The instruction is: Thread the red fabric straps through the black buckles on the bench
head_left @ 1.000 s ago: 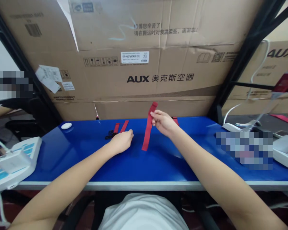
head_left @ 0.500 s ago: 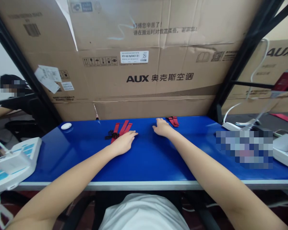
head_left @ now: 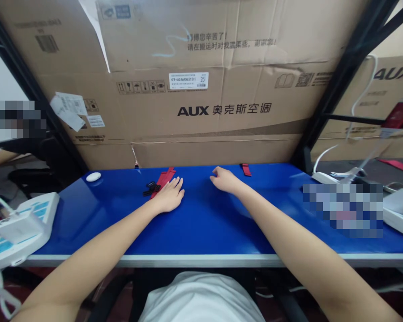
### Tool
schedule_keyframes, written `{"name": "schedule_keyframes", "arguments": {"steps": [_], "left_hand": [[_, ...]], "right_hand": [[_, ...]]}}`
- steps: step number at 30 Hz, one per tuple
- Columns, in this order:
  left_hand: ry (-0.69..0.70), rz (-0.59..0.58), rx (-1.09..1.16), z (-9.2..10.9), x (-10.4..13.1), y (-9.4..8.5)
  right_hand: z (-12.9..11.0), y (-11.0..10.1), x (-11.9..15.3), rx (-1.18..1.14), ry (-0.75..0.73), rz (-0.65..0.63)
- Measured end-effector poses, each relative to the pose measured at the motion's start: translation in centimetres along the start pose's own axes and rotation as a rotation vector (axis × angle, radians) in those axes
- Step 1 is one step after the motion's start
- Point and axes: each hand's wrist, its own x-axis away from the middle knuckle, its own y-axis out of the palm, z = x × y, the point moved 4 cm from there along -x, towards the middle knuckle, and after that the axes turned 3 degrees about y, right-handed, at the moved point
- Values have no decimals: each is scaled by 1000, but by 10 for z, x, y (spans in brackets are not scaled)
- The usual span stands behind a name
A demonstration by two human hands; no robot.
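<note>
Head view: the left hand [head_left: 169,196] partly covers red straps [head_left: 164,179], fingers spread. Right hand [head_left: 226,180]: finger closure cannot be determined.

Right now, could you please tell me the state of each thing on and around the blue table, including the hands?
Left hand: palm down, fingers extended
Right hand: fingers partly curled; grip unclear
Left red straps: bunched together
Black pieces: lying at these straps' left side
Right red strap: lying near the blue table's back edge
White disc: lying flat
White adapter: on the power strip, cable attached
Cardboard: upright, creased
</note>
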Motion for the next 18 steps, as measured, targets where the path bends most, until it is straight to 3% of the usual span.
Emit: {"name": "schedule_keyframes", "arguments": {"steps": [3,6,9,14,18], "left_hand": [[-46,-6,-46,-1,3,-3],[-109,2,-74,-5,5,-9],[-136,46,-77,-6,7,-14],[87,152,17,20,8,-15],[252,174,70,44,13,-13]], "right_hand": [[-5,-7,2,-165,-128,32],[-3,-9,3,-53,-261,60],[-3,1,5,43,-405,-51],[-15,23,9,101,-577,-106],[-21,33,7,179,-585,-89]]}}
